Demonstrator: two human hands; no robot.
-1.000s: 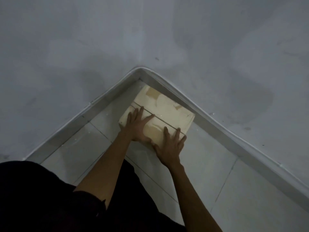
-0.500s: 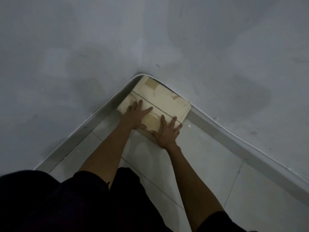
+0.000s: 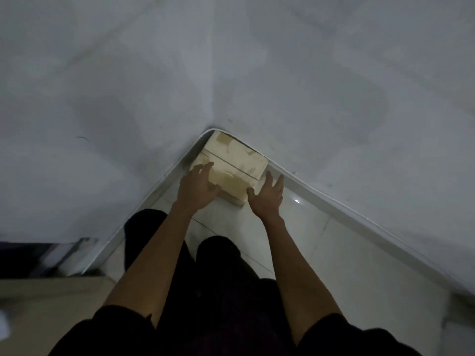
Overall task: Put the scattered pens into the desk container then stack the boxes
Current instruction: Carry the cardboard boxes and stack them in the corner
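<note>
Head view: box [image 3: 232, 163] sits in the corner [image 3: 213, 130], frame centre; left hand [image 3: 196, 190] and right hand [image 3: 267, 197] flank it, fingers spread, gripping nothing. Stacking seems nearly done; no pens in view.

walls [image 3: 128, 86] meet at 12 o'clock behind the box [image 3: 232, 163], blocking both far sides; open floor [image 3: 321, 240] lies toward 5 o'clock

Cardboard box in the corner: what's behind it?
Behind the cardboard box the two grey walls meet, with white skirting along their foot. The box covers the corner's base, so anything there cannot be seen.
</note>
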